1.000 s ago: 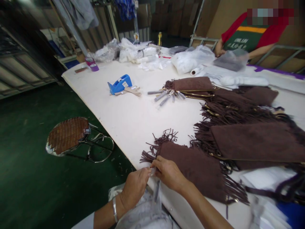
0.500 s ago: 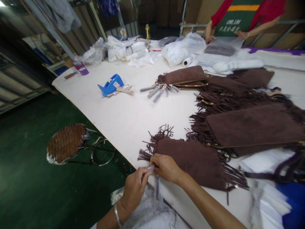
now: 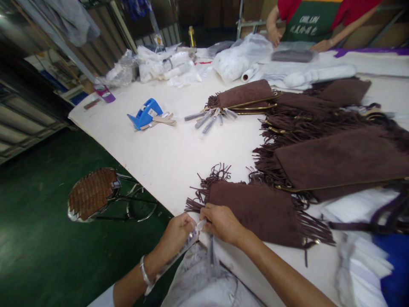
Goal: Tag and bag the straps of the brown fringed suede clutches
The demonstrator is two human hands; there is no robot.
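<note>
My left hand (image 3: 175,236) is closed on a clear plastic strip (image 3: 182,252) at the table's near edge; one end trails down along my wrist. The fingers of my right hand (image 3: 223,224) are pinched together at the strip's upper end, by the left edge of a brown fringed suede bag (image 3: 255,209). Just what sits between those fingertips is hidden. Below my right hand hangs a dark strap end in clear plastic (image 3: 211,251). Dark tassels (image 3: 198,202) spread from the bag's left side.
More brown fringed bags (image 3: 338,166) pile up at right. Plastic-wrapped straps (image 3: 209,121) lie near a folded bag (image 3: 246,94). A blue tape dispenser (image 3: 148,113) stands at left, a stool (image 3: 94,194) beside the table. Across the table, a person in a green apron (image 3: 315,23) handles a plastic-covered item.
My left hand has moved left and down, drawing the clear plastic strip out longer. My right hand stays almost in place. The person opposite has lowered the plastic-covered item to the table.
</note>
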